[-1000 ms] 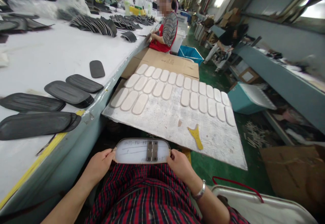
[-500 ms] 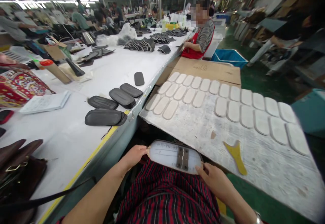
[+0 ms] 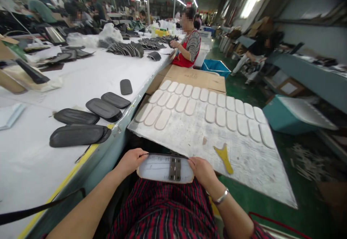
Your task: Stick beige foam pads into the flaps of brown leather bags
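Observation:
A translucent white oval template (image 3: 159,169) with a metal hinge at its middle rests on my lap, over red-striped fabric. My left hand (image 3: 131,160) grips its left end, fingers curled over the top edge. My right hand (image 3: 202,170) holds its right end the same way; a metal bracelet sits on that wrist. A thin dark piece lies along the template's top edge. Just beyond, a board (image 3: 189,141) carries rows of white oval pads (image 3: 217,114) and a yellow scraper (image 3: 223,156).
A long white worktable (image 3: 81,76) runs on my left with black oval pieces (image 3: 78,135) near its edge and stacks farther back. A person in a red apron (image 3: 188,47) sits ahead. Blue bin (image 3: 215,66), teal bin (image 3: 287,114), green floor on the right.
The view swung left and then back right. Both hands kept hold of the template; it tilted so its top edge now faces me more, and my hands closed in on its ends.

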Action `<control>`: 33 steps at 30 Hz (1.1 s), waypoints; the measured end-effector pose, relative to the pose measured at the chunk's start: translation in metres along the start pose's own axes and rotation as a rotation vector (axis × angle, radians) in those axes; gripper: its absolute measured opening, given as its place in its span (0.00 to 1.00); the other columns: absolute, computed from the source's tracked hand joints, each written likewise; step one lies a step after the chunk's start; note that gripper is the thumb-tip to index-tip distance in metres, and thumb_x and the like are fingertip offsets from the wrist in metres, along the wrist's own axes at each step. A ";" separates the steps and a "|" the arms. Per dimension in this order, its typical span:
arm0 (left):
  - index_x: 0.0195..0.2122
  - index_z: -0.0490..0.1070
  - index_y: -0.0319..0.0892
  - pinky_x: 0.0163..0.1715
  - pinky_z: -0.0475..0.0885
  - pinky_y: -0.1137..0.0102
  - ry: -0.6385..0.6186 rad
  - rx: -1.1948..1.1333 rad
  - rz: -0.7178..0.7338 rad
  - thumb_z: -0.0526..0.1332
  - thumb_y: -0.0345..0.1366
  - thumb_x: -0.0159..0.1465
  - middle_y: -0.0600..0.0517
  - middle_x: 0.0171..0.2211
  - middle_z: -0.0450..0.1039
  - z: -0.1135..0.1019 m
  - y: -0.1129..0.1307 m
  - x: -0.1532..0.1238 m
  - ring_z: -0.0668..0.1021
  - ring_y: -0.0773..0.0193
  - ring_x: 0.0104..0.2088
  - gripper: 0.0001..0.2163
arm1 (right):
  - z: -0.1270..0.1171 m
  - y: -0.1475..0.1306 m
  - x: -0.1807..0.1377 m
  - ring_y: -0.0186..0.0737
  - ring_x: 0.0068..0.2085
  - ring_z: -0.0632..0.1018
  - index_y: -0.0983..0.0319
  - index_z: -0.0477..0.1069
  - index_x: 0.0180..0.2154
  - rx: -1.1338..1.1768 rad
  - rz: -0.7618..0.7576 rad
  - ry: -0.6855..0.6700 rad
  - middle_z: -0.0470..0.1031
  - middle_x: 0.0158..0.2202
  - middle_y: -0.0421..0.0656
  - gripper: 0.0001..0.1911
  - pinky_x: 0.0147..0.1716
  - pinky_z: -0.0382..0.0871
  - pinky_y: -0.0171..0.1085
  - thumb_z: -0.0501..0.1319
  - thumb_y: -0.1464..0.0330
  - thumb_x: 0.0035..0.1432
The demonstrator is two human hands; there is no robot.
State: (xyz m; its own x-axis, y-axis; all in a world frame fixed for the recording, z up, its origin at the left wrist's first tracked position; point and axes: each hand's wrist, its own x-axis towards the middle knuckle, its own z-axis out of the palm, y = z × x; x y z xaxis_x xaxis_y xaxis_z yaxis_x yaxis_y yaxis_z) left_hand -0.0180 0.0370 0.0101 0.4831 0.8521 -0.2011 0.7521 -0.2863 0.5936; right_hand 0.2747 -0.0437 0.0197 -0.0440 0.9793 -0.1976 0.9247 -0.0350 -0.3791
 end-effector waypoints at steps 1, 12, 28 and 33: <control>0.38 0.76 0.44 0.37 0.65 0.72 -0.004 -0.006 0.016 0.50 0.41 0.60 0.51 0.33 0.74 -0.001 0.000 0.002 0.74 0.62 0.36 0.16 | 0.002 0.001 0.001 0.38 0.34 0.74 0.61 0.71 0.29 0.001 0.001 0.009 0.75 0.31 0.43 0.16 0.33 0.59 0.32 0.47 0.67 0.63; 0.33 0.77 0.40 0.37 0.67 0.71 -0.120 -0.235 -0.070 0.54 0.45 0.56 0.52 0.31 0.76 -0.007 -0.003 0.008 0.75 0.60 0.34 0.16 | 0.000 -0.001 0.004 0.37 0.30 0.73 0.63 0.70 0.24 0.020 -0.011 0.019 0.74 0.26 0.45 0.17 0.30 0.59 0.33 0.49 0.69 0.60; 0.29 0.71 0.47 0.50 0.58 0.60 -0.015 0.225 0.382 0.53 0.31 0.60 0.54 0.31 0.72 0.009 0.024 -0.059 0.71 0.63 0.37 0.08 | -0.008 -0.019 -0.047 0.40 0.42 0.67 0.60 0.69 0.31 -0.136 -0.412 -0.051 0.70 0.35 0.42 0.05 0.56 0.45 0.47 0.55 0.73 0.55; 0.48 0.66 0.50 0.53 0.60 0.59 0.101 -0.251 0.181 0.60 0.42 0.55 0.50 0.46 0.70 -0.015 0.004 -0.041 0.71 0.58 0.46 0.19 | -0.026 -0.014 -0.016 0.42 0.46 0.68 0.58 0.69 0.38 0.184 -0.337 -0.105 0.69 0.43 0.42 0.11 0.55 0.50 0.45 0.60 0.67 0.50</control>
State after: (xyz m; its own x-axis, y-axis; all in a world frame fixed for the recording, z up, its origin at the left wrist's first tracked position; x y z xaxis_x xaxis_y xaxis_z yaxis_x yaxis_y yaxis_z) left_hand -0.0414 0.0070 0.0323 0.5424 0.8401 -0.0040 0.5180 -0.3307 0.7888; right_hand 0.2720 -0.0536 0.0520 -0.3803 0.9167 -0.1222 0.7690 0.2400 -0.5925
